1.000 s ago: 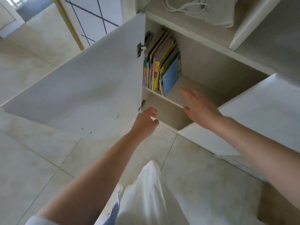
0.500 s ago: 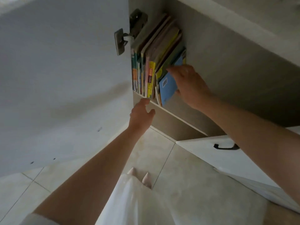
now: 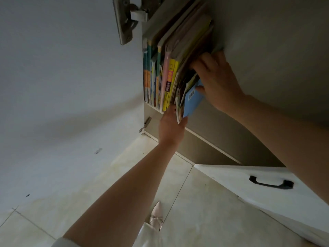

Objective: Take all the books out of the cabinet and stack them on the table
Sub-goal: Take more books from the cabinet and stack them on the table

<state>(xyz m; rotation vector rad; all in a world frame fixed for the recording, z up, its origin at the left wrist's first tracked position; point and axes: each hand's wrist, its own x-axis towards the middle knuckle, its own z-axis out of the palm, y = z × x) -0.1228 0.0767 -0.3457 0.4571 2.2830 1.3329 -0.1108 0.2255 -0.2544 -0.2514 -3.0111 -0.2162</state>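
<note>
Several books stand upright in the left end of the open cabinet, spines outward; a yellow spine and a pink one show. At the row's right end leans a thin blue book among loose booklets. My right hand is inside the cabinet, fingers curled round the right side of the row, thumb on the blue book. My left hand reaches up from below and presses on the bottom front edges of the rightmost books at the shelf lip. No table is in view.
The open left cabinet door fills the left side, its hinge at the top. A white right door with a black handle stands open at the lower right. Tiled floor and my shoe lie below.
The camera has moved closer to the cabinet. My right hand went from the blue book's cover to gripping deeper around the row's right side. My left hand rose from the shelf edge to the books' bottoms.
</note>
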